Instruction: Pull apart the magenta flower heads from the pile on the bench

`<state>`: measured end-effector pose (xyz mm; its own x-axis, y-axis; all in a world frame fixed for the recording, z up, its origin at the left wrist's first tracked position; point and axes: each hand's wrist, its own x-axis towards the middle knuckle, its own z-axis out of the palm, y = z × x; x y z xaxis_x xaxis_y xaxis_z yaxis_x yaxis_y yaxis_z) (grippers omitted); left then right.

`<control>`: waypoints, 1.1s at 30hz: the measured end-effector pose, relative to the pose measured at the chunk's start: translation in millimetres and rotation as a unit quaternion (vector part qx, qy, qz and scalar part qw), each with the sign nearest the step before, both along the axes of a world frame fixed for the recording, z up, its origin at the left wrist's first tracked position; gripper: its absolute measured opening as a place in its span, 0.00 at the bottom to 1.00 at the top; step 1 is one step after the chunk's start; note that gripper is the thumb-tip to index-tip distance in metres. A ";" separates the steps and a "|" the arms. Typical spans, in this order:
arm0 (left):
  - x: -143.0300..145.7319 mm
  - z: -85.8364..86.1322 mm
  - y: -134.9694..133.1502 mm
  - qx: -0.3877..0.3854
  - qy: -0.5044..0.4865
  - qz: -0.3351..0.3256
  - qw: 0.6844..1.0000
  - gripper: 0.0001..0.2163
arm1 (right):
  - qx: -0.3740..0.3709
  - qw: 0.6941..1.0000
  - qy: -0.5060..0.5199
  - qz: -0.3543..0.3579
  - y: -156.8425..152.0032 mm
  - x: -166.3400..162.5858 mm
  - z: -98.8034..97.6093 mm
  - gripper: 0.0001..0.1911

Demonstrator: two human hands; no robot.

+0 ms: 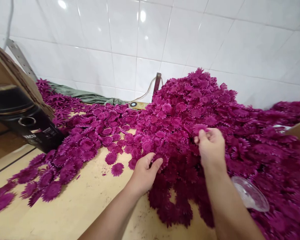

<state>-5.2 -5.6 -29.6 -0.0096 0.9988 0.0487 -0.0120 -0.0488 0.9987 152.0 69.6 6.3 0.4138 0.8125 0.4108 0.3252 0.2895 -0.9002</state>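
Observation:
A large heap of purple artificial flower pieces point(175, 106), round with toothed edges, lies before me. My right hand point(212, 146) is closed in a pinch over the heap, with one purple flower piece point(199, 128) between thumb and fingers. Lower and to the left, my left hand point(145, 171) grips another flower piece point(163, 160) at the thumb; its other fingers are partly hidden. Beside my right forearm, a clear plastic dish point(251, 195) with something white in it rests among the pieces.
At left, a black bottle point(27, 121) leans beside a cardboard box point(12, 66). Loose flower pieces point(67, 166) spread over the pale tabletop point(95, 196). Green cloth point(85, 94) and a yellow tape measure-like object point(138, 105) lie along the white tiled wall point(125, 40).

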 end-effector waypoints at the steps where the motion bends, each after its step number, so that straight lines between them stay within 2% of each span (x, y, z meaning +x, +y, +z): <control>1: -0.5 0.9 0.4 -0.004 -0.009 0.005 1.000 0.13 | -0.005 1.000 -0.019 0.002 2.2 6.5 0.9 0.09; 4: 0.1 3.1 3.1 -0.022 -0.046 0.016 0.999 0.17 | -0.011 0.993 -0.110 0.047 -9.8 8.5 2.2 0.24; 5: 0.5 3.2 4.2 -0.031 -0.061 0.015 0.998 0.17 | -0.013 0.987 -0.141 0.074 -18.5 3.3 2.3 0.25; 7: 0.9 2.2 6.1 -0.047 -0.089 0.021 0.995 0.18 | -0.050 0.967 -0.187 0.166 -36.9 -11.6 1.6 0.17; 10: -0.1 -0.2 6.4 -0.058 -0.100 0.040 0.992 0.21 | -0.131 0.921 -0.176 0.321 -54.0 -32.4 -1.1 0.08; 13: -0.8 0.6 3.6 -0.066 -0.081 0.035 0.994 0.23 | -0.137 0.910 -0.138 0.367 -54.3 -39.8 -5.6 0.05; 16: 1.0 3.7 1.3 -0.043 -0.067 0.011 0.997 0.22 | -0.127 0.921 -0.137 0.343 -50.1 -38.5 -9.8 0.04; 21: 4.0 0.4 1.9 0.013 0.008 -0.022 1.000 0.14 | -0.080 0.959 -0.128 0.240 -43.0 -36.5 -9.9 0.06; 23: 3.4 -3.9 0.9 0.017 0.043 -0.027 0.999 0.13 | -0.058 0.978 -0.068 0.190 -33.8 -31.9 -6.3 0.07; 25: 2.3 -6.7 -0.7 0.009 0.051 -0.030 0.998 0.12 | -0.039 0.990 0.034 0.128 -21.4 -22.8 -1.4 0.09; 28: 1.9 -4.9 -1.9 -0.007 0.003 -0.023 1.000 0.11 | -0.015 0.990 0.126 0.065 -5.6 -5.7 3.3 0.16; 30: 2.9 -0.9 -1.3 -0.025 -0.049 -0.021 0.998 0.10 | -0.021 0.992 0.096 0.076 -1.8 2.8 1.6 0.20; 33: 3.9 4.4 -0.1 -0.048 -0.098 -0.021 0.994 0.10 | -0.058 0.992 -0.037 0.109 -6.9 7.4 -5.3 0.24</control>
